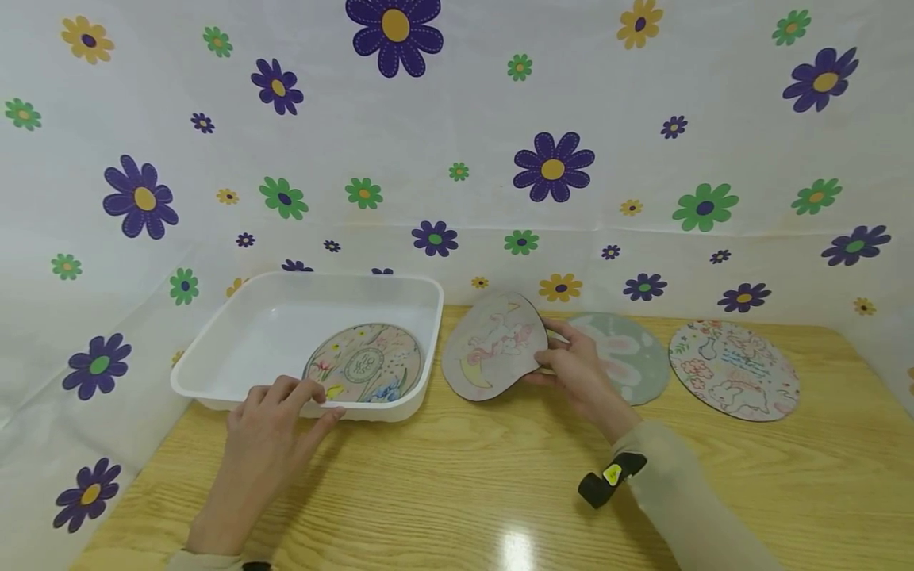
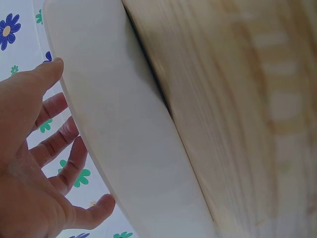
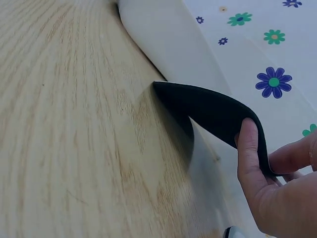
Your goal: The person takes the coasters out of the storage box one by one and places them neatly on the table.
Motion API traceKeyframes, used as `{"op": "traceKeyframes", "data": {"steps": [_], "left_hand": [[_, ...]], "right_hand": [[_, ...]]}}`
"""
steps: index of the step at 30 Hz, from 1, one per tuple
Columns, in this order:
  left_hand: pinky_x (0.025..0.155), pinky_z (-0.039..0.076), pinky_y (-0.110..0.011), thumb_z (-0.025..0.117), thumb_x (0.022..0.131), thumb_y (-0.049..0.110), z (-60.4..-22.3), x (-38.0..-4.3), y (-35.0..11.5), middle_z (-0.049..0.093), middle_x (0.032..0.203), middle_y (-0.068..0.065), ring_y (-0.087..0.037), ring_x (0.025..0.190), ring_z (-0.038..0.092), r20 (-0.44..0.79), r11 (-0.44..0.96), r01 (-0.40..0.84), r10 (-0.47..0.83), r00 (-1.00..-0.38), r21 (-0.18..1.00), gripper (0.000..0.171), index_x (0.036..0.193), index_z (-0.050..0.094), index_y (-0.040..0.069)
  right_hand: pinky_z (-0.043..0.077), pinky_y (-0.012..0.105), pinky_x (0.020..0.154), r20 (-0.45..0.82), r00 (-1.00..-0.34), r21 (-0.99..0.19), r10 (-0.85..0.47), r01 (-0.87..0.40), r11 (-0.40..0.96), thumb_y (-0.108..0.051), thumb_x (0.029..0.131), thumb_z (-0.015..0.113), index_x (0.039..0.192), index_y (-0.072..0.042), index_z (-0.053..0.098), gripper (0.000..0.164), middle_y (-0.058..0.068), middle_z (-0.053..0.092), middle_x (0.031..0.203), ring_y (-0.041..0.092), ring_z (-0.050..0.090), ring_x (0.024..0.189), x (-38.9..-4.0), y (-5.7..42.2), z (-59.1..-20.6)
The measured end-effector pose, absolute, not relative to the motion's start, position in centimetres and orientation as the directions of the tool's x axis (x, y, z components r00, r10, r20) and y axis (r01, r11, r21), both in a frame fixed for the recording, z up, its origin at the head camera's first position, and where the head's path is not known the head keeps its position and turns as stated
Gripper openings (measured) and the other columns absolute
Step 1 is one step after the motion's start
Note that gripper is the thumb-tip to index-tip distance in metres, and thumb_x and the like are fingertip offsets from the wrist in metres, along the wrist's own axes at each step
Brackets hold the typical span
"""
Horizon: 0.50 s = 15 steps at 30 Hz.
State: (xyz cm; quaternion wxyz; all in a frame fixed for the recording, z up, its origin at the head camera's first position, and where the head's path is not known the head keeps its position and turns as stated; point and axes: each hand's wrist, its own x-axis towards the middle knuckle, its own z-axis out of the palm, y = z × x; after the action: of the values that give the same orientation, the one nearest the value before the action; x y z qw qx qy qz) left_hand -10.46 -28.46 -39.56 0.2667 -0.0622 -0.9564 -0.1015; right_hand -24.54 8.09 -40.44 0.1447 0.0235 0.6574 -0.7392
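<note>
My right hand (image 1: 574,373) pinches the right edge of a round mouse pad (image 1: 493,349) printed with a pink-maned unicorn and moons. The pad is raised at a tilt and bends at the grip, beside the white plastic tray (image 1: 221,317). In the right wrist view its black underside (image 3: 208,109) shows, with the thumb against it. My left hand (image 1: 267,436) rests its fingertips on the tray's front rim, fingers bent and spread along it in the left wrist view. Inside the tray, at its right side, lies a floral round mouse pad (image 1: 367,361).
Behind my right hand a grey-green round pad with a rabbit print (image 1: 635,365) lies on the wooden table (image 1: 457,484). Farther right is a white round pad with bunnies and flowers (image 1: 735,369). A flower-printed cloth (image 1: 471,103) hangs along the table's back and left.
</note>
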Motion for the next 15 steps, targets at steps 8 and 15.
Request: {"op": "traceKeyframes", "data": {"steps": [8,15], "left_hand": [[0.074,0.049,-0.064,0.084,0.084,0.034,-39.4,-10.5,-28.4,0.069,0.104,-0.01,-0.046,0.098,0.063,0.517,0.972,0.171,0.063,-0.854,0.163,0.029,0.099,0.064,0.019],[0.074,0.049,-0.065,0.084,0.083,0.034,-39.5,-10.5,-28.4,0.07,0.104,-0.01,-0.046,0.098,0.063,0.515,0.972,0.167,0.06,-0.855,0.165,0.03,0.098,0.064,0.019]], "right_hand": [[0.06,0.026,0.064,-0.243,-0.955,-0.967,-0.169,0.252,-0.04,0.01,0.096,0.049,0.158,-0.009,0.034,0.067,0.026,0.054,0.143,0.016,0.067,0.085,-25.6,7.8,-40.7],[0.062,0.03,0.068,-0.243,-0.958,-0.969,-0.151,0.233,0.081,0.007,0.095,0.055,0.158,-0.008,0.035,0.068,0.027,0.057,0.142,0.015,0.068,0.083,-26.6,7.9,-41.0]]}}
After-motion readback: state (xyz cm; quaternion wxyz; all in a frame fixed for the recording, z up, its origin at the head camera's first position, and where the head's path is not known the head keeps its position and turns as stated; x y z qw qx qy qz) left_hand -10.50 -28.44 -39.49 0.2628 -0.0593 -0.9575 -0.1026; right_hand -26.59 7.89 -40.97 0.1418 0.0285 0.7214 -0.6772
